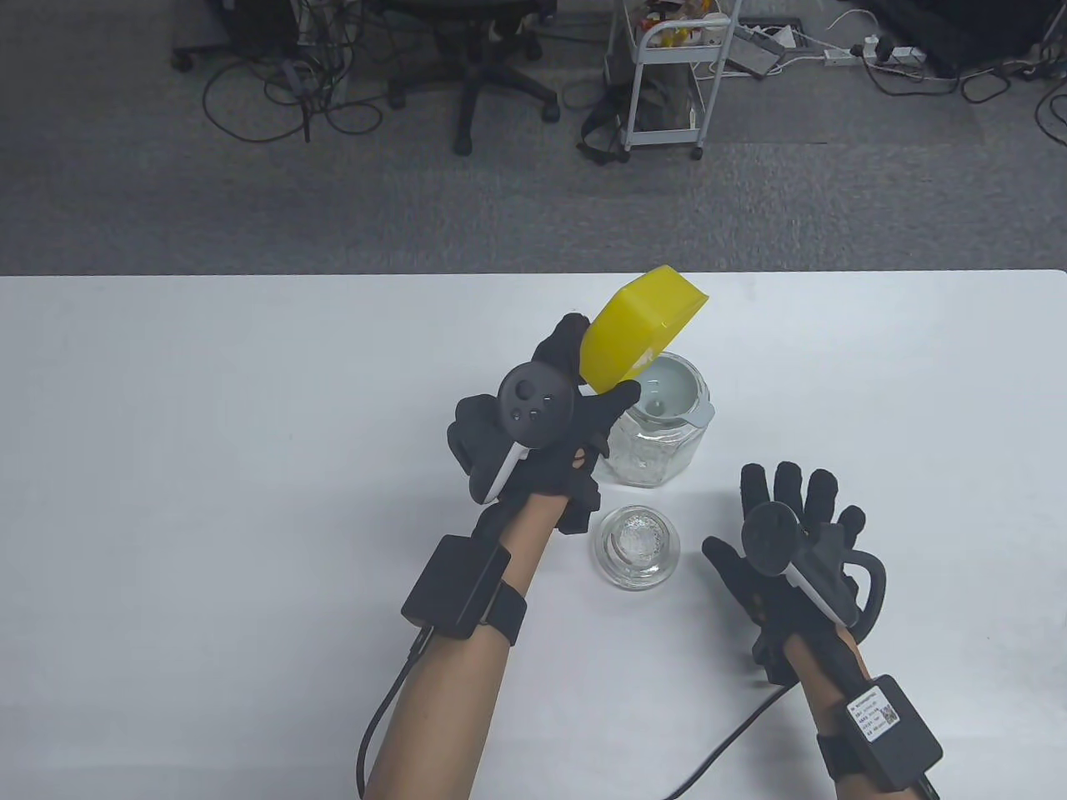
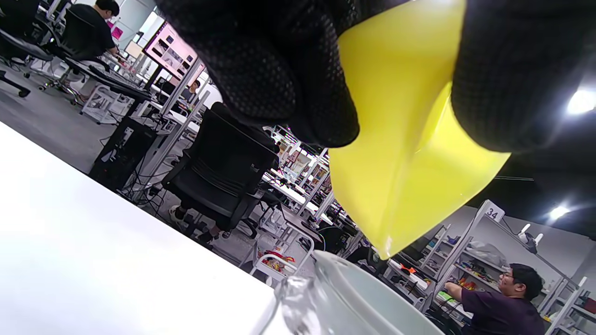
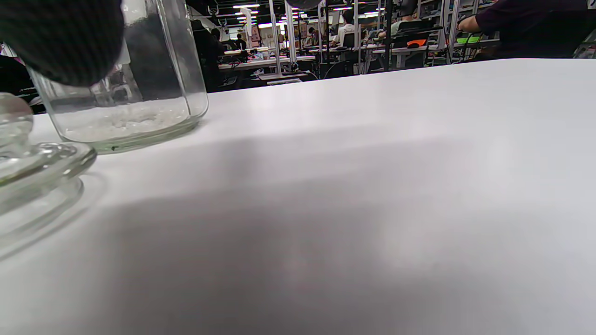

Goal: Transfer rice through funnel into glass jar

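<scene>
My left hand grips a yellow container and holds it tipped steeply over a pale grey funnel that sits in the mouth of a glass jar. In the left wrist view the yellow container's corner points down just above the funnel's rim. A layer of white rice lies in the jar's bottom in the right wrist view. My right hand rests flat on the table, fingers spread, holding nothing, to the right of the jar.
A glass jar lid lies on the white table in front of the jar, between my two hands; it also shows in the right wrist view. Office chairs and a cart stand beyond the table's far edge.
</scene>
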Motion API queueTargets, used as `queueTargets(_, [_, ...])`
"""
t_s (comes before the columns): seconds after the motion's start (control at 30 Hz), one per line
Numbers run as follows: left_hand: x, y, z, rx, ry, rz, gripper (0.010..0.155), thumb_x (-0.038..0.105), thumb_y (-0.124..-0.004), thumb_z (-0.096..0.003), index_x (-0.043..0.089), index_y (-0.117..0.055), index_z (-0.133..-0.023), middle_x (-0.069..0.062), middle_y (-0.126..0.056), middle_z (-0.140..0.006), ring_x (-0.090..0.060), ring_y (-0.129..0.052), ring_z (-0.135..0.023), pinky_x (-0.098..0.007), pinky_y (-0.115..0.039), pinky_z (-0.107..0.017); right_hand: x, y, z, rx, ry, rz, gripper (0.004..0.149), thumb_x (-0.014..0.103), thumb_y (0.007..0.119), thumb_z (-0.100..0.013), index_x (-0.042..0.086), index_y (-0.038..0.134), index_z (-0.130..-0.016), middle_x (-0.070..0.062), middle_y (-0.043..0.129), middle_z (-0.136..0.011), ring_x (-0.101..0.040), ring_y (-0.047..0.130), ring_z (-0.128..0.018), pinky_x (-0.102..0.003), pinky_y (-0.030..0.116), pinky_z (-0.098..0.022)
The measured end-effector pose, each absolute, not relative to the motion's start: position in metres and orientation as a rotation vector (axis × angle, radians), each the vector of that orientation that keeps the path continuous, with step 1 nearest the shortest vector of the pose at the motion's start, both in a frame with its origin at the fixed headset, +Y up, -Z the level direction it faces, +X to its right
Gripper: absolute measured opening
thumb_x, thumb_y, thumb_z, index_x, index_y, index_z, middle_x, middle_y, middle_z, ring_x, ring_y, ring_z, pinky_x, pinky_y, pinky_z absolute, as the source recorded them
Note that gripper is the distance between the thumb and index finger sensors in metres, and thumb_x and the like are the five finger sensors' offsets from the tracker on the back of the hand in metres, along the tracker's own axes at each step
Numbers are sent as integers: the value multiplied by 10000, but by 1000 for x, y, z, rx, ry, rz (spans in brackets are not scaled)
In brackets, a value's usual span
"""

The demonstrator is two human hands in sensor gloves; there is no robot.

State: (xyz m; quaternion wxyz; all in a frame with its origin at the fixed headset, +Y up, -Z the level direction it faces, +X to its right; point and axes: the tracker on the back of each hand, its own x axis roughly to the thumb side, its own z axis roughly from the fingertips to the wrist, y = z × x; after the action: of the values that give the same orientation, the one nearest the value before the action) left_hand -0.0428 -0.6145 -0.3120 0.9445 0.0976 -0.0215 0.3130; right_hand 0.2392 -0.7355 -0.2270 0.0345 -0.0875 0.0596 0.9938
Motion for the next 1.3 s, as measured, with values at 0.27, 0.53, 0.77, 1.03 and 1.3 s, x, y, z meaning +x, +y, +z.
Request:
queueTargets(0.27, [-36,-614,-310,203,-62,593,935,669,-995,-420,369,-470,-1133,101,-716,-1153,-57,-1001,-917,-317,-902,-718,238,-735,-227,-270,174,3066,926,740,697,-354,385,176,-1032,-72,206,-1195,-440,132,-1077,-729,238,-697])
queueTargets(0.53, [-31,-617,-309,216,-81,551,935,663,-1000,-413,374,-474,-1129,102,-720,-1152,-58,-1006,-915,-315,-906,-718,239,-735,-227,-274,173,3061,931,740,697,-355,384,162,-1029,-72,204,-1194,-434,129,-1077,-729,237,-697])
queueTargets(0.77, [-25,-620,-310,198,-83,559,925,660,-998,-421,375,-473,-1127,106,-716,-1155,-56,-1002,-921,-317,-903,-723,239,-735,-226,-282,170,3058,920,742,696,-354,402,166,-1025,-73,188,-1193,-437,110,-1070,-728,234,-697])
queueTargets(1.03, [-25,-624,-310,215,-73,554,931,653,-1008,-409,367,-477,-1118,101,-720,-1149,-55,-1007,-918,-317,-906,-722,239,-734,-226,-282,169,3058,925,742,696,-354,395,166,-1028,-73,184,-1192,-437,105,-1069,-728,232,-697])
queueTargets(1.3, [-23,-623,-308,247,-85,506,929,649,-1009,-412,378,-460,-1111,113,-702,-1157,-47,-997,-934,-315,-898,-736,240,-735,-226,-282,168,3057,923,741,696,-354,396,167,-1028,-73,183,-1193,-438,105,-1069,-729,232,-696])
